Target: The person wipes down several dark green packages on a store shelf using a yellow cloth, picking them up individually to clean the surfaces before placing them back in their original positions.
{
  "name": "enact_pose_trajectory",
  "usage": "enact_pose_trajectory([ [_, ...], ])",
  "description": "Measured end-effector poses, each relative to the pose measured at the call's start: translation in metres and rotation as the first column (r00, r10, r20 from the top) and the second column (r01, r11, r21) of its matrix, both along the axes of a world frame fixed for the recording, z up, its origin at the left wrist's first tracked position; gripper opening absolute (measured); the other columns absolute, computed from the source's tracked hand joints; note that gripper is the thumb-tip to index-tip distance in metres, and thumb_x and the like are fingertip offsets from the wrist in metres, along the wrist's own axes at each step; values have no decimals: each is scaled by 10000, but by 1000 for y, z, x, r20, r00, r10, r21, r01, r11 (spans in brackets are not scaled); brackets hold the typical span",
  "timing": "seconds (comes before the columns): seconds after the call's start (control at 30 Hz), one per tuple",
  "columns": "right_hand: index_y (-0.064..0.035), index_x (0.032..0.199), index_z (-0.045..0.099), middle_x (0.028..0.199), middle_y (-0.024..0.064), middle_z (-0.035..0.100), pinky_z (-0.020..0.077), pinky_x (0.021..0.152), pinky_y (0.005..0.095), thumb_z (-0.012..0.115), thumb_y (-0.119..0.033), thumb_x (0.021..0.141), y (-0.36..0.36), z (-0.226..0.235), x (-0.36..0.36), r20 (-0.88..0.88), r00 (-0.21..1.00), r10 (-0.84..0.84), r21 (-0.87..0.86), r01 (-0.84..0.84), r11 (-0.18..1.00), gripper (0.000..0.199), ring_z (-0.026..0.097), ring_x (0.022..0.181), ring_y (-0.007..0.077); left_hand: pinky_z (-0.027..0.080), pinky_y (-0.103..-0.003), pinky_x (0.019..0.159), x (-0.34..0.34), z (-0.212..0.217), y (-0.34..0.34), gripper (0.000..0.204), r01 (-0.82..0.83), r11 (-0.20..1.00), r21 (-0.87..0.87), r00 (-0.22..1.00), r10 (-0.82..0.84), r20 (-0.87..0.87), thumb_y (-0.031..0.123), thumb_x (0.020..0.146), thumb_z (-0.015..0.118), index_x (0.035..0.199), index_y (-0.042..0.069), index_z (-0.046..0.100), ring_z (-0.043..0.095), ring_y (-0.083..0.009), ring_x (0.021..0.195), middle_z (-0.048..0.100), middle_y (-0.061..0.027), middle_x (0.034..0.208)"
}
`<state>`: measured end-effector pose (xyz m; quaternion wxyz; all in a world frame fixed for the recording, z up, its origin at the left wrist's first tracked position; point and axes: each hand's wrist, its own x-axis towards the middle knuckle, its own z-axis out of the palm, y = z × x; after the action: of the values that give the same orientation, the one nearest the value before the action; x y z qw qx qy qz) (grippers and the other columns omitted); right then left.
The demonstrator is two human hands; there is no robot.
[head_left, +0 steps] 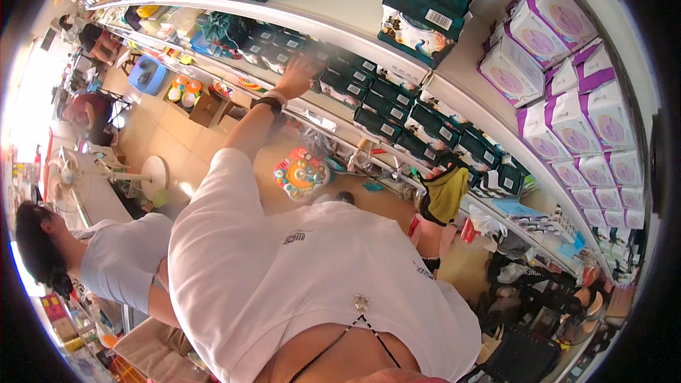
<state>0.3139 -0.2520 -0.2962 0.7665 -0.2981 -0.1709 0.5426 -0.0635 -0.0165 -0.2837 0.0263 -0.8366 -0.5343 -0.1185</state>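
Note:
My left hand (298, 76) reaches out to a shelf of dark green packs (365, 78), its fingers smeared by motion at a gap in the rows. Whether they grip a pack, I cannot tell. A dark band circles that wrist. A yellow cloth with dark edging (448, 190) drapes over my right hand, at the front of the same shelf near the right end of the packs. The cloth hides my right fingers, and only the forearm (430, 235) shows below it. The packs stand stacked in rows between my two hands.
Above, another shelf carries more green packs (425, 18) and white-and-purple packs (553, 124). A colourful round toy (301, 172) lies on the floor under my left arm. A person in a light shirt (117, 255) is close on the left, near a white fan (64, 174).

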Motion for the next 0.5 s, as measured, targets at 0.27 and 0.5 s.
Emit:
enact_pose_trajectory([
  [0.27,-50,1131,400,875,188,566,439,773,386,287,-371,882,-8,12,-5,-95,992,81,60,-75,995,422,542,810,300,251,-422,935,59,-4,-22,540,358,923,139,925,-331,-186,158,598,603,1115,105,458,423,-239,991,458,-53,999],
  [0.5,-49,1176,358,982,186,530,432,770,375,388,-294,869,-29,18,-20,-44,998,42,171,-34,985,393,535,835,268,389,-388,723,67,-17,-18,291,238,944,227,968,-210,-140,124,639,563,922,89,502,451,-228,887,456,-56,895],
])
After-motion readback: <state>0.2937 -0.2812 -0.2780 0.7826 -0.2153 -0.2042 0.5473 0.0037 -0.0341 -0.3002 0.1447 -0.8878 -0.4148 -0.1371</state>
